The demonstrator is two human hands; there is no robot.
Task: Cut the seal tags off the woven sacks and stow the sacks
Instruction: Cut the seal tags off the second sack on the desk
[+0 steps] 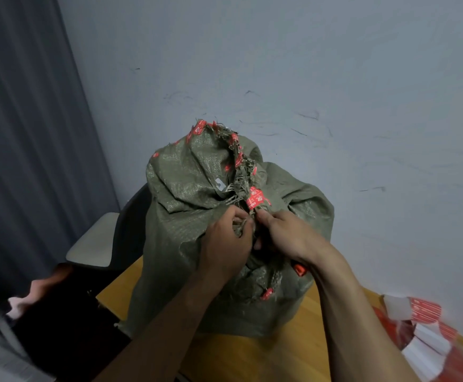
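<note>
1. Pinching the frayed mouth of the green woven sack [197, 188], the left hand [225, 241] has its fingers curled into the gathered fabric.
2. The right hand [285, 235] sits just beside it, thumb and fingers bunched on the same gathered neck. The two hands nearly touch.
3. A red seal tag [256, 199] stands just above both sets of fingertips, fastened to the ragged edge. More small red tags dot the frayed rim higher up, and one shows lower on the sack's front.
4. The sack stands upright and bulging on a wooden table [252, 359], towards the table's far side.
5. A small orange object [299, 270] shows under the right wrist, against the sack. I cannot tell what it is.
6. A blurred red-and-white pile [423, 334] lies at the table's right edge, well apart from the sack.
7. Left of the table is a chair [95, 244] with a pale seat, with a dark curtain [18, 133] behind it. A scuffed pale wall [335, 78] rises behind the sack.
</note>
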